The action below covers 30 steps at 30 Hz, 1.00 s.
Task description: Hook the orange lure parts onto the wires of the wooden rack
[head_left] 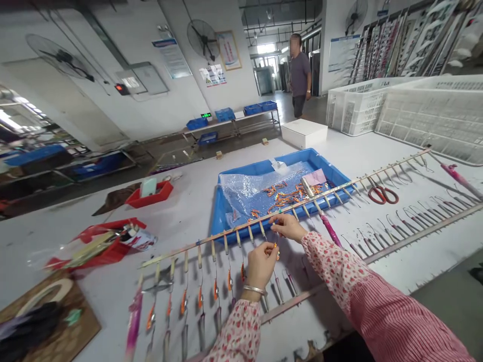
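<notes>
A long wooden strip (219,236) crosses the table, with pale pegs along it and thin wire hooks hanging from them. Several orange-and-silver pieces that look like fishing lures (199,297) dangle from the hooks at its left. My left hand (261,266) is closed in a pinch below the strip, holding a small orange lure (277,251) at its fingertips. Just above and to the right, my right hand (290,227) pinches at a peg by the strip; the fingers partly hide it. Behind the strip, a blue tray (216,213) holds bubble wrap and many loose orange lures.
A second strip with hooks (400,229) lies nearer me. Red-handled scissors (383,195) rest right of the tray. Red bins (113,256) stand left, beside a brown board (81,322). A white box (305,131) and white crates (354,108) are behind. A person (300,73) stands beyond.
</notes>
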Each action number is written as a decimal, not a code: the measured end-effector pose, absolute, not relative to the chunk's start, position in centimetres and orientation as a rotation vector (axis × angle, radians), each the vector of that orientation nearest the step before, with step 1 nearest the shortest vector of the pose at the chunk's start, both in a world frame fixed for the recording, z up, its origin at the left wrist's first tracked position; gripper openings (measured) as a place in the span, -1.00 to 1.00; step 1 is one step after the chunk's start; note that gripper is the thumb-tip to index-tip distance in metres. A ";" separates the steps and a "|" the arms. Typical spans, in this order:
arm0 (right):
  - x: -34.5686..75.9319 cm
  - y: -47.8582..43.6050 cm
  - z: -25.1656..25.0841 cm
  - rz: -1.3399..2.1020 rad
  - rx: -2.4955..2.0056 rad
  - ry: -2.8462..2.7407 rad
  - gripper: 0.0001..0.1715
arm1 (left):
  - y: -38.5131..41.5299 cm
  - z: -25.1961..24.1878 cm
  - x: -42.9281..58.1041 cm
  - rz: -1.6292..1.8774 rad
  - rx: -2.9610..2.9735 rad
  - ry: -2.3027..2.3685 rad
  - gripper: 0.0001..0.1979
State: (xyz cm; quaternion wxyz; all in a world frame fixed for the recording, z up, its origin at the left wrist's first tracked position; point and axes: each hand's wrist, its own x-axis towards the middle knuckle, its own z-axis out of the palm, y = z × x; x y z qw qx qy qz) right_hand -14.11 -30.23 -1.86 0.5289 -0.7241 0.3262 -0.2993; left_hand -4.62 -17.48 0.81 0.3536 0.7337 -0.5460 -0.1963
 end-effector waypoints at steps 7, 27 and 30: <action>-13.9 -30.1 -2.2 -0.743 -1.804 0.832 -0.79 | -17.3 0.9 -4.7 -0.549 1.897 -1.407 -0.79; -21.1 -18.4 -3.2 -0.336 -2.223 0.886 -0.74 | -17.5 0.8 -4.4 -0.647 1.839 -1.711 -0.77; -21.1 -18.2 -3.3 -0.371 -2.149 0.882 -0.75 | -17.1 0.7 -4.1 -0.636 1.821 -1.743 -0.76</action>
